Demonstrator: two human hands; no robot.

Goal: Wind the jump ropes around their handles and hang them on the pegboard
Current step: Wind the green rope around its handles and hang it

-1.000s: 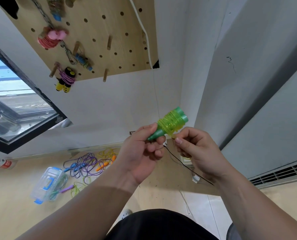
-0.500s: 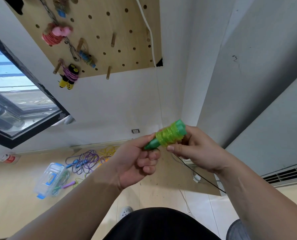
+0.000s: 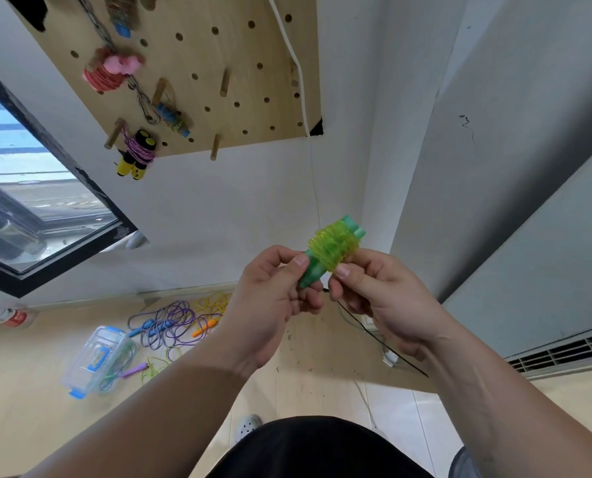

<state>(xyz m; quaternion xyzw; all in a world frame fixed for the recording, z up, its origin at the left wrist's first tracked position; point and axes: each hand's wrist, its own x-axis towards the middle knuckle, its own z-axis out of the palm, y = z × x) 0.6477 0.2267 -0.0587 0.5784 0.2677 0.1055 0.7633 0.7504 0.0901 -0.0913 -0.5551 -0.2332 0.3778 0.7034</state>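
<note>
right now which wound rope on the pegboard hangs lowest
The purple rope wound on yellow-and-black handles: it dangles past the bottom edge of the pegboard. The pink bundle and the blue-handled one sit higher up the board.

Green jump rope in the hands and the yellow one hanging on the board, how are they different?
The green jump rope has yellow-green cord; the yellow jump rope has purple cord. The green jump rope is held in the left hand and right hand; the yellow jump rope hangs from a peg on the pegboard. Both are wound round their handles.
</note>
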